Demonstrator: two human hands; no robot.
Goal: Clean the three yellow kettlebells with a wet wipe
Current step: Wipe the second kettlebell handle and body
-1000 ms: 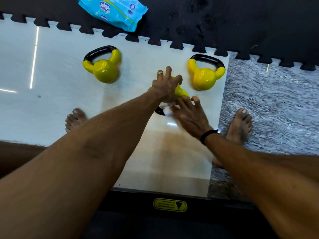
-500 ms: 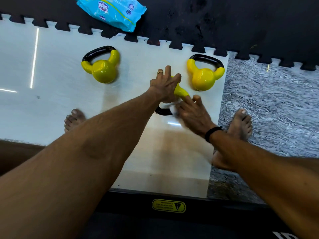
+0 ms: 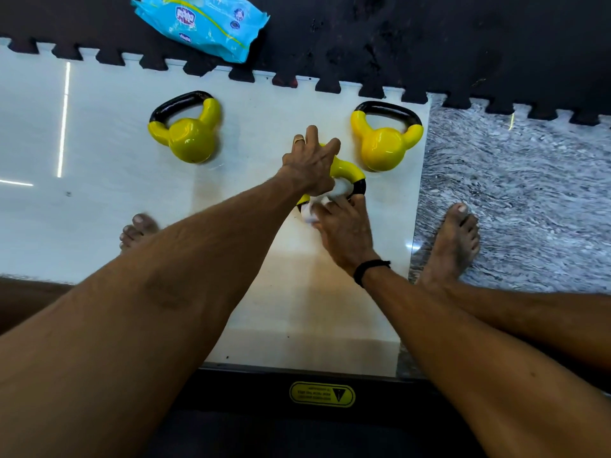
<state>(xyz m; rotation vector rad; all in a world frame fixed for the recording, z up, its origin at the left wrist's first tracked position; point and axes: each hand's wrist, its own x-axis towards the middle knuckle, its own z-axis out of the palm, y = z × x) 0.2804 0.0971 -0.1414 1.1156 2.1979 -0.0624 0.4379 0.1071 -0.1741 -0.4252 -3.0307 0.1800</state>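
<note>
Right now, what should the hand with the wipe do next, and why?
Probably slide the white wipe further along the black handle. The right hand presses it there, the left hand steadies the middle kettlebell, and part of the handle near the yellow horn looks not yet covered.

Three glossy yellow kettlebells carry black handles. The crumpled wet wipe is white. The plastic wipes packet is light blue. Glossy white floor tile meets black puzzle-edged foam mat and grey-veined marble floor.
</note>
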